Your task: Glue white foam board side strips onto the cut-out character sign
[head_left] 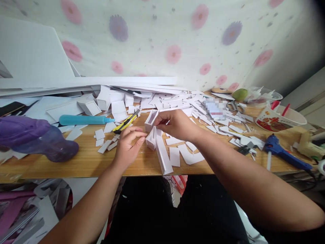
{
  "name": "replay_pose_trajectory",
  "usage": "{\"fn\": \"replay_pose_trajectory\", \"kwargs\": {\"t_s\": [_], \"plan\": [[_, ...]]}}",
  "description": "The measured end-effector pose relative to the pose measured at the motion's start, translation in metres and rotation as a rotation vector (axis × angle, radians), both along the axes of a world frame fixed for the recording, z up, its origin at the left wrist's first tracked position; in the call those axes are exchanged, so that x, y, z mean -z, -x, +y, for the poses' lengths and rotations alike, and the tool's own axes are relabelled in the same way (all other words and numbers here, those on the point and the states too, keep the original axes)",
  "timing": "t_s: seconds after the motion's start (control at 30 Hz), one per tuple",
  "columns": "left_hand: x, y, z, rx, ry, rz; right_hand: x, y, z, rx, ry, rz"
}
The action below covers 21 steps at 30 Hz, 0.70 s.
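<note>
White foam-board pieces stand joined in small open boxes near the table's front middle. My right hand [175,124] reaches over from the right, its thumb and fingers pinched on the top of a small white board piece [151,139]. From the left, my left hand [129,145] comes up to the same piece, fingers stretched out and thumb close to the index finger; whether its tips touch cannot be made out. Behind the small piece is a white open box [150,119]. A long white channel-shaped strip [163,154] runs from it toward the table edge.
White offcuts [175,157] lie over the wooden table [96,166]. Left are a yellow utility knife [126,122], a turquoise tube [82,120] and a purple bottle [48,140]. Right are a blue glue gun [285,154], scissors [235,107] and a paper tub [270,118].
</note>
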<state>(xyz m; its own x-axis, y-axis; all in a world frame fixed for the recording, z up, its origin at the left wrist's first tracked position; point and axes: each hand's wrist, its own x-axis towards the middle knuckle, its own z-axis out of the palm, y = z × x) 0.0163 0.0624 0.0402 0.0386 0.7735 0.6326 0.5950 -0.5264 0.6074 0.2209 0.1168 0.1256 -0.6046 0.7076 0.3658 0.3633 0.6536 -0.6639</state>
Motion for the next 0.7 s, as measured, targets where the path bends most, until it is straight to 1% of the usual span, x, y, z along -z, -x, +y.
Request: {"fn": "replay_pose_trajectory", "kwargs": {"t_s": [0.1,0.2,0.37,0.63,0.7], "plan": [[0.010,0.003,0.000,-0.008,-0.070,0.061,0.009,0.006,0.005,-0.026,-0.058,-0.069],[0.015,0.005,0.001,-0.023,-0.137,0.083,0.014,0.010,0.007,-0.050,-0.063,-0.158],[0.014,0.007,0.004,0.011,-0.147,0.131,0.015,0.015,0.007,-0.104,0.014,-0.278],[0.012,0.003,0.004,0.042,-0.193,0.209,0.024,0.020,0.003,-0.029,0.056,-0.387],[0.011,0.001,0.005,0.049,-0.203,0.241,0.024,0.020,0.001,-0.021,0.037,-0.427]]}}
